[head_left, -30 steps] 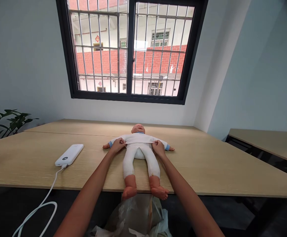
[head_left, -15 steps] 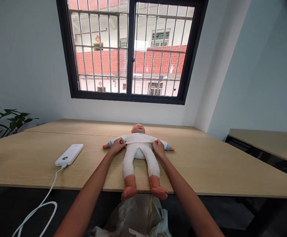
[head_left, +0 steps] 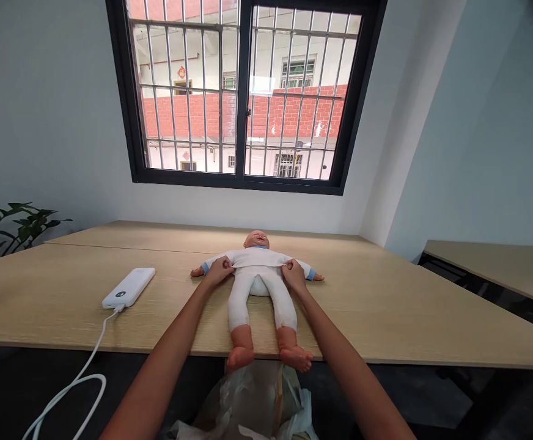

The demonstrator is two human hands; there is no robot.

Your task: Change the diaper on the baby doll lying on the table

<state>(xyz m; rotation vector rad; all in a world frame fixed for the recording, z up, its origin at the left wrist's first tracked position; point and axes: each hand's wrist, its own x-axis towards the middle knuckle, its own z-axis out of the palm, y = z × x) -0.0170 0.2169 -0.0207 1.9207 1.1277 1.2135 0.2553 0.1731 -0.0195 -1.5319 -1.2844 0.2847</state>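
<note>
A baby doll (head_left: 264, 287) lies on its back on the wooden table, head away from me, arms spread and bare feet reaching over the front edge. It wears a white long-sleeved shirt (head_left: 257, 258) with blue cuffs and collar. My left hand (head_left: 220, 269) pinches the shirt's bottom hem at the doll's waist on the left. On the opposite side, my right hand (head_left: 293, 271) has its fingers closed on the same hem. The hem is stretched across the doll's belly between both hands. Below it, the doll's white cloth body and legs are uncovered.
A white power bank (head_left: 129, 287) lies on the table (head_left: 376, 305) to the left, its white cable (head_left: 93, 354) hanging over the front edge. Crumpled clear plastic (head_left: 243, 397) is below the table edge. A plant (head_left: 19, 226) stands far left; a barred window (head_left: 241, 91) is ahead.
My right hand has shifted very slightly to the left with the hem in its fingers. The left hand and the doll look unmoved.
</note>
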